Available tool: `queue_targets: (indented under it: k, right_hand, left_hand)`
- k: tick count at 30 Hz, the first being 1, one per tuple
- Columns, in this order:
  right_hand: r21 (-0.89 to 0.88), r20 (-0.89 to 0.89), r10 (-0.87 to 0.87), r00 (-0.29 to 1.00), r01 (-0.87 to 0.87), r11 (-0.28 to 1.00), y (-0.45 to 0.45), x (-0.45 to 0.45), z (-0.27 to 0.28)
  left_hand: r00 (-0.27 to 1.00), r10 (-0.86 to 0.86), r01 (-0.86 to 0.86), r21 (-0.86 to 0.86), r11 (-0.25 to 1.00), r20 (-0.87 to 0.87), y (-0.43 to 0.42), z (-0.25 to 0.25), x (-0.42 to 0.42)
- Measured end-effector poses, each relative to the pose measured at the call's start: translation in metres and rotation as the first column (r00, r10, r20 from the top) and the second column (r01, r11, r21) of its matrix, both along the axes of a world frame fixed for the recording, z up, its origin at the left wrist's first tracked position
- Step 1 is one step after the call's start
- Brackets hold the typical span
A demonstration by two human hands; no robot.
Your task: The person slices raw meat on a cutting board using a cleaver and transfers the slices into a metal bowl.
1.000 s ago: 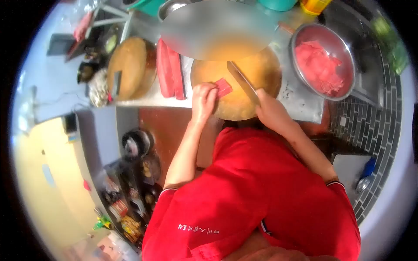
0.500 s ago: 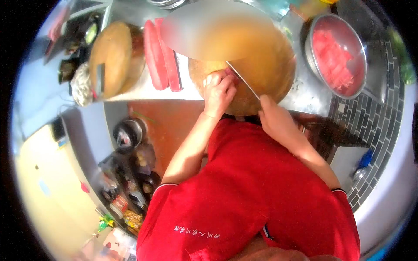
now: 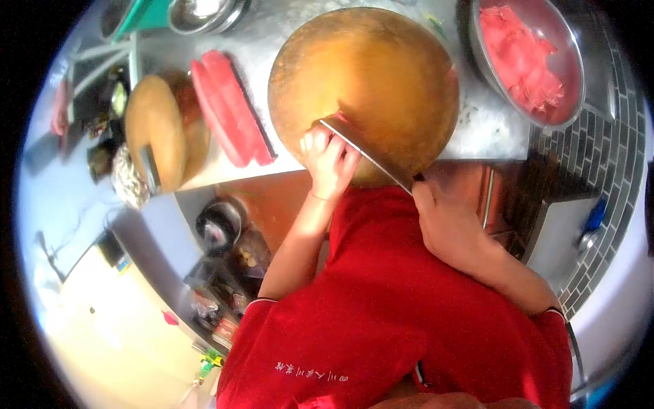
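A round wooden chopping board (image 3: 368, 75) lies on the metal counter. My right hand (image 3: 443, 221) is closed on the handle of a knife (image 3: 371, 160), whose blade slants up and left over the board's near edge. Just beside the blade's tip my left hand (image 3: 330, 160) rests with curled fingers at the board's near left. A small dark red piece of meat (image 3: 344, 120) shows by the blade, partly hidden; whether my left fingers grip it is not visible. Long pink strips of meat (image 3: 228, 109) lie left of the board.
At the upper right stands a metal bowl (image 3: 571, 82) of pink meat slices (image 3: 521, 61). Another wooden board (image 3: 155, 129) with a dark-bladed tool lies on the left. Stacked metal bowls (image 3: 204, 15) sit at the back, and a pan (image 3: 221, 221) is below the counter.
The view has shifted, so more of the board shows. Against the board, my left hand and the knife are now nearer its left front edge, with the blade in front of my left fingers.
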State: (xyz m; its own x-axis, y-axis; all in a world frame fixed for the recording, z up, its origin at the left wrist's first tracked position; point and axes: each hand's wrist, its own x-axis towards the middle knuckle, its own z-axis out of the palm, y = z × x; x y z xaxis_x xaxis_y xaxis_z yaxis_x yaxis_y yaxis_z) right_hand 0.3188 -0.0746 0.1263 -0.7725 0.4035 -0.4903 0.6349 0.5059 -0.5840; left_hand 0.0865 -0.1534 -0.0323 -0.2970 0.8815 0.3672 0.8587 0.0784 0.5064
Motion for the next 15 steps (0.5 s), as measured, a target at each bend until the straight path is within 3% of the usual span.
queue_targets:
  k: [4,10,15]
  right_hand:
    - [-0.063,0.060,-0.019,0.998,0.023,0.998,0.003,-0.003,-0.006]
    - [-0.059,-0.020,-0.031,0.999,0.030,0.998,0.008,-0.004,-0.016]
    - [0.021,-0.166,-0.050,0.985,0.054,0.998,0.020,-0.068,-0.072]
  left_hand:
    - [1.000,-0.017,0.017,-0.003,1.000,-0.008,0.004,0.004,-0.001]
    - [0.998,-0.047,0.048,0.048,0.998,-0.038,0.008,-0.003,-0.004]
    - [1.000,-0.013,0.014,0.100,0.995,-0.012,0.005,-0.011,-0.003]
